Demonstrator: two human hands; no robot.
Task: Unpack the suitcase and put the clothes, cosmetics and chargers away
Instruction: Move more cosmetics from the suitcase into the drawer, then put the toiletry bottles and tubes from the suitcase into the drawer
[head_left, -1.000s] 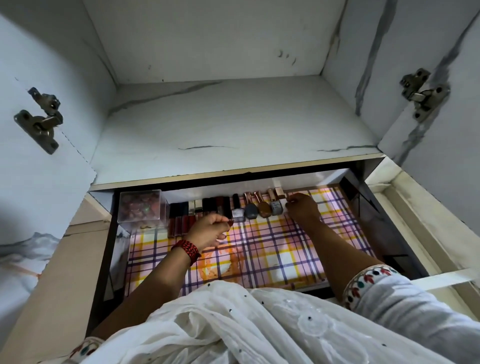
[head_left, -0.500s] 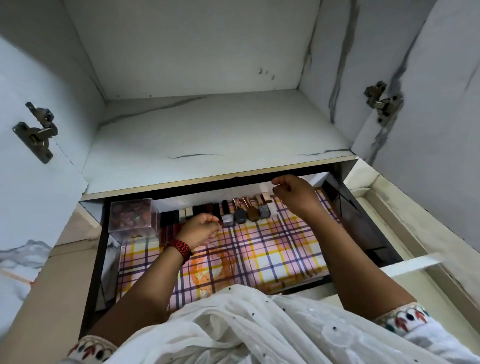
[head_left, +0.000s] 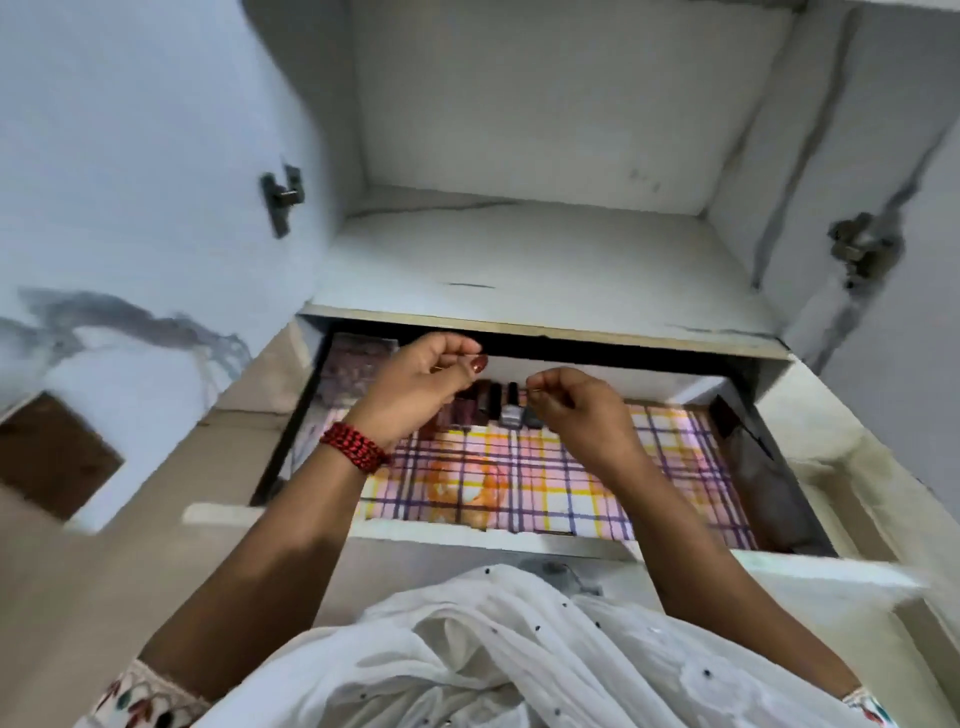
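An open drawer (head_left: 519, 535) lined with checked paper (head_left: 561, 478) sits under a white shelf. A row of small cosmetics bottles (head_left: 496, 402) stands along its back wall, partly hidden by my hands. A clear box (head_left: 350, 364) is in the back left corner. My left hand (head_left: 421, 387), with a red beaded bracelet, hovers over the left end of the row with its fingers curled. My right hand (head_left: 576, 410) hovers over the right end, fingers curled too. I see nothing held in either hand.
The white cupboard shelf (head_left: 545, 260) lies above the drawer, with hinges on the left wall (head_left: 283, 195) and right wall (head_left: 857, 247). White dotted fabric (head_left: 519, 649) drapes in front of me, below the drawer front.
The view has swung to the left and blurred. Both hands have lifted off the bottle row and drawn closer together above it.
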